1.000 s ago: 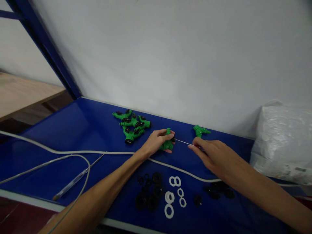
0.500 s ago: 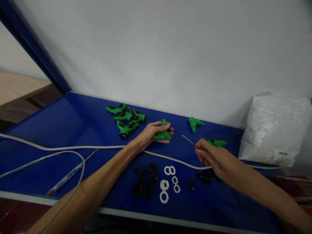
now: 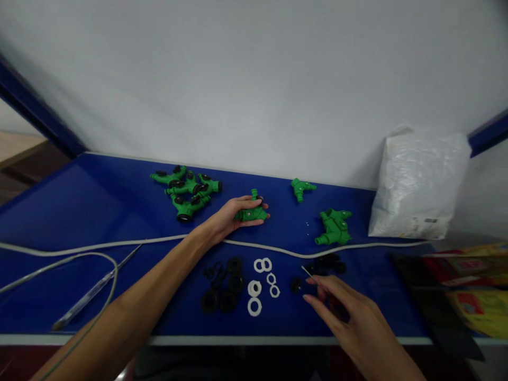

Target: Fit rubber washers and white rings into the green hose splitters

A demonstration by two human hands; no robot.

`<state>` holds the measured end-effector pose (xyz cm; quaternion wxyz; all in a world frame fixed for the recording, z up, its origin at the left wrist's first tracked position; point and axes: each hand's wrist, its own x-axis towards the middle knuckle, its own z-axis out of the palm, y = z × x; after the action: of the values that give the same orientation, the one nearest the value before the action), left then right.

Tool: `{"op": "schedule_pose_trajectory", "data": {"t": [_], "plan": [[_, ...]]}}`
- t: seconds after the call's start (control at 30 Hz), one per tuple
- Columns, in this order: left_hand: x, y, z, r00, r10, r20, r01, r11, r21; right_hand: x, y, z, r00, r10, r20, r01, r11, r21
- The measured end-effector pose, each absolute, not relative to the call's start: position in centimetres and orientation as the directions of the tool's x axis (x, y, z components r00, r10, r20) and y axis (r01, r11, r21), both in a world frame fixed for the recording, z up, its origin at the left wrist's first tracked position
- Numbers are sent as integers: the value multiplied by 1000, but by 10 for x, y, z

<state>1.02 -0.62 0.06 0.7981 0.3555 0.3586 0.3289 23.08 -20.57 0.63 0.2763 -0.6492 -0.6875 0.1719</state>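
Observation:
My left hand (image 3: 234,216) is closed around a green Y-shaped hose connector (image 3: 254,214) with a black part by the thumb. My right hand (image 3: 341,304) has a screwdriver (image 3: 308,272) tucked in it; its thin metal shaft points up and left, and the fingers partly hide its dark handle. The thumb and a fingertip of this hand are apart beside a small black knob (image 3: 296,284). Other black parts (image 3: 327,262) lie just beyond those fingers. Between the hands are several white rings (image 3: 254,307) and several black rings (image 3: 228,300).
Finished-looking green connectors with black knobs (image 3: 189,206) cluster at the left. Plain green ones (image 3: 333,227) lie at the right, with another (image 3: 301,188) near the wall. A white cable (image 3: 273,248) crosses the blue table (image 3: 119,206). A clear-handled tool (image 3: 93,291) and a plastic-wrapped package (image 3: 416,185) flank them.
My right hand has moved down and closer with the screwdriver, and its thumb has spread from the fingers near the black parts. My left hand still grips the connector. The view has shifted right.

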Motion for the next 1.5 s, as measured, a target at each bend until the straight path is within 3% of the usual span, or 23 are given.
{"op": "schedule_pose_trajectory", "data": {"t": [0.13, 0.27, 0.6, 1.1, 1.5], "plan": [[11, -7, 1, 538, 776, -330, -214, 504, 837, 248, -209, 7, 102, 958, 269, 874, 42, -483], [10, -7, 0, 551, 770, -322, -186, 490, 852, 257, -209, 2, 186, 946, 265, 900, -55, -433], [11, -7, 1, 554, 764, -331, -139, 477, 868, 250, -200, -16, 115, 946, 304, 842, 70, -535], [10, -8, 0, 576, 753, -317, -143, 474, 869, 263, -202, -28, 282, 956, 83, 659, -130, -741], [9, -6, -7, 608, 742, -283, -153, 459, 875, 252, -192, -19, 301, 950, 84, 657, -143, -740]]}}
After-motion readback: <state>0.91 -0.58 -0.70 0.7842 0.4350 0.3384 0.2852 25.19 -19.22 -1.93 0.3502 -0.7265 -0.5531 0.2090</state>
